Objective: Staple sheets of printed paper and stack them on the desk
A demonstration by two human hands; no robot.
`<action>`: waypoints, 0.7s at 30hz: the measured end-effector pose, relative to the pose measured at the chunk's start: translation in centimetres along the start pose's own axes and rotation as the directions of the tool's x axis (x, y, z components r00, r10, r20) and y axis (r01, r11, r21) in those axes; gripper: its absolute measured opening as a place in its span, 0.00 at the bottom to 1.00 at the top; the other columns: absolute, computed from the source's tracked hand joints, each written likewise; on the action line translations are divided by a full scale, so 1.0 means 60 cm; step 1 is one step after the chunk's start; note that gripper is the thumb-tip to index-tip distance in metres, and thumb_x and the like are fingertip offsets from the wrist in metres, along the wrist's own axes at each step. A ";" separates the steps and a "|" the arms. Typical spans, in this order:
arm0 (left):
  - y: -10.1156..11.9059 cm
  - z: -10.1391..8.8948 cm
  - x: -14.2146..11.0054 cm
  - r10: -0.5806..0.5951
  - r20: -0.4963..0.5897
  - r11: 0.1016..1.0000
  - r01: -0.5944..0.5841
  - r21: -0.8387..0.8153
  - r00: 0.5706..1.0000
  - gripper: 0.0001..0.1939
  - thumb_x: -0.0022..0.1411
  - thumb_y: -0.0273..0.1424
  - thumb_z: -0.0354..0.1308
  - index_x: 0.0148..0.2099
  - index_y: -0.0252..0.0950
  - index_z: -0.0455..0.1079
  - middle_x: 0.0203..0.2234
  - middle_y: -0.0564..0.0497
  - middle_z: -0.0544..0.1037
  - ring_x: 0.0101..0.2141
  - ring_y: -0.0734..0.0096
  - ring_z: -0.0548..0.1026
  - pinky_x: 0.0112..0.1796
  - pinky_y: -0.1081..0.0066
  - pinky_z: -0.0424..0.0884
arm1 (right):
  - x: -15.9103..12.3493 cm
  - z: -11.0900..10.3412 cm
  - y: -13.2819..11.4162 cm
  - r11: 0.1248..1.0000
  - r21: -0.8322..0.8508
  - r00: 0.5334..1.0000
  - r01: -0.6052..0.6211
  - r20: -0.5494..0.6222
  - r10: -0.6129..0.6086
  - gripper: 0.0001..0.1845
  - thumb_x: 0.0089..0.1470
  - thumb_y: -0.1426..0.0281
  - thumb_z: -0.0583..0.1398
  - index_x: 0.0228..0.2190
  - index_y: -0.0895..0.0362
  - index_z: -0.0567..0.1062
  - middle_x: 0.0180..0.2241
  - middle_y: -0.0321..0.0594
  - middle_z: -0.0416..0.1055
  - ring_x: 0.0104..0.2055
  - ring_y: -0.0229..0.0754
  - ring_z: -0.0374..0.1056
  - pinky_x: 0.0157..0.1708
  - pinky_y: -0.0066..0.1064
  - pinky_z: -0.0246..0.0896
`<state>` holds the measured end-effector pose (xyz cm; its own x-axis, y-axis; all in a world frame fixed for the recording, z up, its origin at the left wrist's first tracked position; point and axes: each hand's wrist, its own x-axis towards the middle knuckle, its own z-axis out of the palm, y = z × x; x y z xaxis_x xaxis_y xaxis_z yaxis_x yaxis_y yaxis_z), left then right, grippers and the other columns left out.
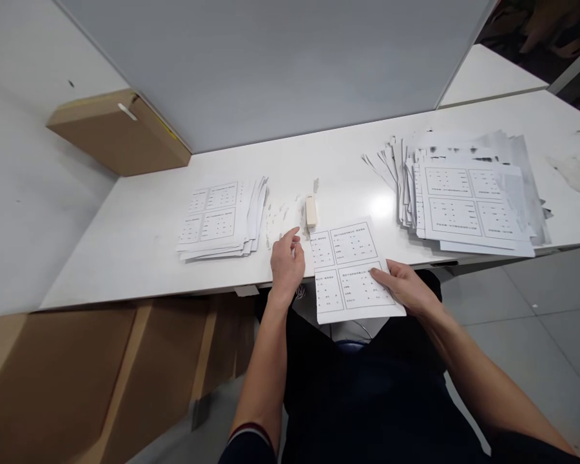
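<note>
A printed sheet of paper (355, 283) with boxed form fields is in my right hand (403, 287), thumb on top at its lower right and the other fingers underneath. The sheet tilts over the table's front edge. Just left of it is my left hand (287, 261), empty, its fingers loosely bent and apart from the paper. Beyond the sheet's upper left corner lies a small cream-coloured block (311, 211), which could be an eraser. To the left sits a neat stack of similar printed sheets (217, 222); a larger, messier pile (468, 200) is on the right.
A cardboard box (125, 132) leans at the back left of the white table (135, 245). Behind rises a grey panel (280, 71). More cardboard boxes (58, 367) stand below the table at left. Dark scuff marks lie around the block.
</note>
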<state>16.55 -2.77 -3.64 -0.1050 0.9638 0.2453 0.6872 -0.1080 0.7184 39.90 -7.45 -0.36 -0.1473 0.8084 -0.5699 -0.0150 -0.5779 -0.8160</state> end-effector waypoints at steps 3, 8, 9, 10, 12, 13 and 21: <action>0.001 -0.001 0.008 0.074 0.022 0.996 -0.075 0.058 0.997 0.22 0.62 0.25 0.43 0.57 0.41 0.60 0.38 0.47 0.72 0.39 0.67 0.67 0.42 0.64 0.66 | 0.001 0.005 -0.006 1.000 0.003 1.000 -0.005 -0.012 0.006 0.13 0.53 0.70 0.57 0.40 0.59 0.73 0.33 0.42 0.78 0.30 0.40 0.73 0.27 0.28 0.68; 0.003 0.003 0.023 0.152 0.084 0.975 -0.163 0.151 0.985 0.26 0.61 0.22 0.41 0.59 0.46 0.59 0.34 0.48 0.68 0.36 0.65 0.65 0.40 0.63 0.65 | 0.000 0.009 -0.014 1.000 0.010 1.000 -0.010 -0.012 0.010 0.12 0.53 0.70 0.57 0.39 0.59 0.73 0.33 0.42 0.78 0.31 0.42 0.74 0.29 0.30 0.69; 0.002 0.005 0.024 0.155 0.084 0.973 -0.166 0.158 0.984 0.27 0.61 0.22 0.40 0.59 0.46 0.60 0.34 0.48 0.68 0.35 0.65 0.64 0.39 0.64 0.65 | 0.000 0.009 -0.014 1.000 0.006 1.000 -0.015 -0.012 0.015 0.12 0.52 0.70 0.57 0.39 0.58 0.74 0.33 0.42 0.78 0.32 0.43 0.74 0.29 0.31 0.69; 0.001 0.006 0.025 0.159 0.083 0.972 -0.171 0.162 0.984 0.27 0.61 0.21 0.40 0.59 0.47 0.60 0.33 0.48 0.67 0.35 0.65 0.64 0.38 0.64 0.65 | 0.001 0.010 -0.014 1.000 0.001 1.000 -0.015 -0.011 0.015 0.12 0.52 0.70 0.57 0.39 0.58 0.74 0.33 0.42 0.78 0.32 0.44 0.74 0.30 0.32 0.69; -0.003 0.008 0.026 0.171 0.073 0.970 -0.181 0.165 0.983 0.27 0.60 0.21 0.40 0.58 0.47 0.61 0.34 0.47 0.67 0.35 0.66 0.64 0.38 0.65 0.65 | 0.002 0.010 -0.013 1.000 -0.010 1.000 -0.001 -0.006 0.001 0.12 0.52 0.69 0.57 0.39 0.58 0.74 0.34 0.42 0.77 0.33 0.44 0.74 0.31 0.33 0.70; -0.005 0.009 0.026 0.176 0.067 0.968 -0.185 0.170 0.982 0.27 0.60 0.20 0.40 0.57 0.47 0.62 0.34 0.47 0.66 0.35 0.66 0.64 0.38 0.65 0.65 | 0.002 0.011 -0.012 1.000 -0.014 1.000 0.008 0.000 -0.008 0.12 0.52 0.69 0.57 0.39 0.58 0.74 0.34 0.42 0.77 0.33 0.45 0.74 0.32 0.34 0.70; -0.003 0.008 0.012 0.201 0.046 0.962 -0.206 0.178 0.978 0.26 0.61 0.21 0.40 0.60 0.43 0.59 0.35 0.46 0.69 0.38 0.66 0.66 0.40 0.65 0.65 | -0.012 -0.027 -0.018 0.989 -0.102 0.993 0.106 -0.044 -0.111 0.17 0.51 0.63 0.59 0.43 0.57 0.72 0.35 0.43 0.77 0.35 0.45 0.73 0.35 0.38 0.71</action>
<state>16.72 -1.94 -3.92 0.0688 0.9326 0.3544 0.8111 -0.2591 0.5244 41.61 -7.20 0.78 -0.1012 0.8718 -0.4792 0.0704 -0.4742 -0.8776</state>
